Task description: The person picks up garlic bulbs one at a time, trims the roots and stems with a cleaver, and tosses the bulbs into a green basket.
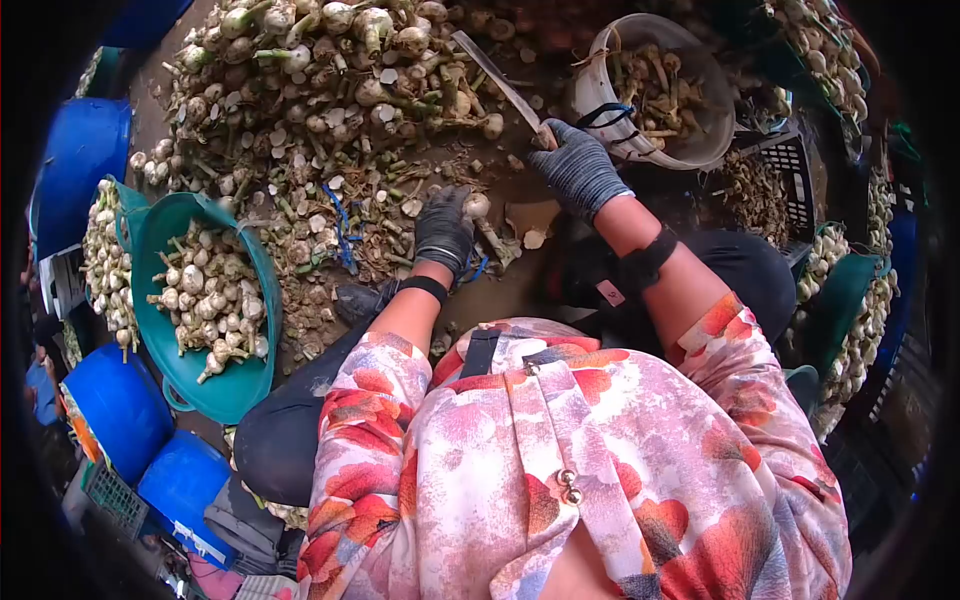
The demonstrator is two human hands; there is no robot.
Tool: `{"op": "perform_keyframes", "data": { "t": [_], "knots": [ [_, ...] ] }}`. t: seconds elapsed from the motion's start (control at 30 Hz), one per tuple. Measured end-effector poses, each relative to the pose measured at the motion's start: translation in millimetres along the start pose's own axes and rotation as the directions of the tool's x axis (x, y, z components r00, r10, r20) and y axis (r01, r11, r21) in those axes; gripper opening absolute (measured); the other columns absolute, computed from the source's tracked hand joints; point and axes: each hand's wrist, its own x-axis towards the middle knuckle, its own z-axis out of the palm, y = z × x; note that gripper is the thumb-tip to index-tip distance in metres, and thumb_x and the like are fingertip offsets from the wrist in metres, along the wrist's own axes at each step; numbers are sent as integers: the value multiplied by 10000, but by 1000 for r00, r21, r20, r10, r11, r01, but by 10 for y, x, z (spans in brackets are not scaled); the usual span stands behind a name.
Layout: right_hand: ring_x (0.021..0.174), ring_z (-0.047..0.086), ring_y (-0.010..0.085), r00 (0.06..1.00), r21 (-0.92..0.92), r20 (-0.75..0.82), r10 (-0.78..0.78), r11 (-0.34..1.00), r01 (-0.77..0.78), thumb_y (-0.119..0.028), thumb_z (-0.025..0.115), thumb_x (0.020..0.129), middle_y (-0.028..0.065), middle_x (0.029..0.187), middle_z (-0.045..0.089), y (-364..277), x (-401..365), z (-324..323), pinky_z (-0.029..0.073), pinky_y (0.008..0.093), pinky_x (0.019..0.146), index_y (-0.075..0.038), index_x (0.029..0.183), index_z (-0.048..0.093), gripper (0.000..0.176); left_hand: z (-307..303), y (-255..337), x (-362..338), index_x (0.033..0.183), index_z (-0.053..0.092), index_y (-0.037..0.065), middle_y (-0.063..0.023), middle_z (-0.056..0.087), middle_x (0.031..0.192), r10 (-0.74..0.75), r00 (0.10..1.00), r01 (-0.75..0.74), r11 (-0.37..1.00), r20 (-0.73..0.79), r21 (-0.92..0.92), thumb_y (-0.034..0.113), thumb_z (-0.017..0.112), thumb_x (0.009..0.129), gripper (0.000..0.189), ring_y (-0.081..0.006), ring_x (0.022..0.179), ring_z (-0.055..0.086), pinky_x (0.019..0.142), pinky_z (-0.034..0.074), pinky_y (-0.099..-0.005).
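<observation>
My left hand (443, 230), in a dark glove, is closed on a garlic bulb (476, 206) whose stalk points down and to the right. My right hand (581, 172), in a grey striped glove, grips a long knife (495, 78) by its handle. The blade slants up and to the left, apart from the bulb. Under and around my left hand lie cut stalks, skins and trimmings (375, 215). A big heap of garlic with stalks (330, 70) rises beyond both hands.
A white bucket (592, 85) with stalky garlic stands just right of my right hand. To the left, a teal tub (160, 340) holds trimmed bulbs. Blue tubs (115, 400) line the far left. A black crate (785, 185) and more garlic (865, 330) sit at the right.
</observation>
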Motion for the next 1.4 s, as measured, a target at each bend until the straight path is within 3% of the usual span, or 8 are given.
{"op": "perform_keyframes", "data": {
  "t": [0.3, 0.43, 0.47, 0.77, 1.03, 1.1, 1.17, 1.4],
  "knots": [
    [897, 615, 395, 971, -123, 240, 17, 992, 13, -265, 672, 782, 198, 912, 655, -94, -109, 83, 498, 420, 771, -88, 1080, 589, 356, 316, -165, 404, 1200, 595, 258, -110, 260, 1529, 136, 902, -316, 853, 409, 415, 301, 537, 857, 350, -332, 1411, 223, 1122, 128, -569],
    [886, 642, 347, 925, -154, 372, -75, 978, 141, -327, 661, 796, 158, 928, 673, -111, -202, 203, 504, 433, 778, -127, 1074, 614, 345, -45, -540, 516, 1188, 607, 170, -165, 435, 1397, -254, 924, 303, 942, 285, -142, 242, 531, 858, 346, -293, 1310, 395, 1109, 244, -491],
    [877, 641, 352, 909, -213, 402, -114, 954, 213, -362, 661, 799, 151, 920, 674, -171, -231, 212, 506, 436, 766, -139, 1069, 618, 353, -113, -631, 500, 1181, 596, 131, -159, 536, 1287, -4, 880, -186, 917, 475, 353, 247, 504, 879, 336, -300, 1230, 470, 1082, 300, -463],
    [915, 630, 379, 895, -175, 446, -3, 980, 90, -359, 609, 807, 193, 961, 670, 366, -67, 442, 498, 428, 814, -100, 1085, 640, 382, -1052, 11, -336, 1104, 606, -44, -271, 629, 996, -37, 966, -30, 967, -258, -252, 303, 659, 847, 436, -392, 952, 611, 843, 485, -443],
    [849, 650, 350, 868, 173, 252, -427, 903, 394, -316, 627, 819, 170, 918, 681, -815, -546, 175, 509, 391, 760, -76, 1060, 635, 341, -1457, 184, -523, 1106, 620, 25, -190, 642, 1054, 49, 983, -86, 974, -176, -208, 243, 683, 791, 388, -365, 973, 611, 869, 488, -419],
    [811, 654, 336, 846, 114, 373, -382, 923, 367, -295, 636, 812, 156, 870, 680, -819, -587, 134, 505, 396, 742, -68, 1037, 635, 319, -1294, -105, -489, 1094, 639, 52, -175, 647, 1047, 432, 894, -362, 851, -116, 380, 196, 703, 766, 364, -337, 952, 617, 832, 493, -421],
    [812, 652, 333, 848, -19, 515, -123, 988, 154, -286, 639, 810, 161, 848, 675, -429, -447, 330, 506, 389, 738, -67, 1020, 633, 304, -1705, 243, -663, 1078, 639, 35, -179, 656, 1002, -78, 989, 41, 962, -128, -271, 253, 691, 803, 354, -361, 915, 623, 832, 499, -415],
    [691, 560, 185, 930, 310, 331, -162, 949, 55, -448, 717, 790, 110, 750, 632, -733, -417, 431, 477, 345, 702, -25, 905, 630, 447, -1810, 281, -701, 1078, 627, 17, -199, 631, 1041, 57, 982, -54, 998, -181, 25, 183, 766, 691, 443, -353, 1001, 598, 894, 477, -405]
  ]
}}
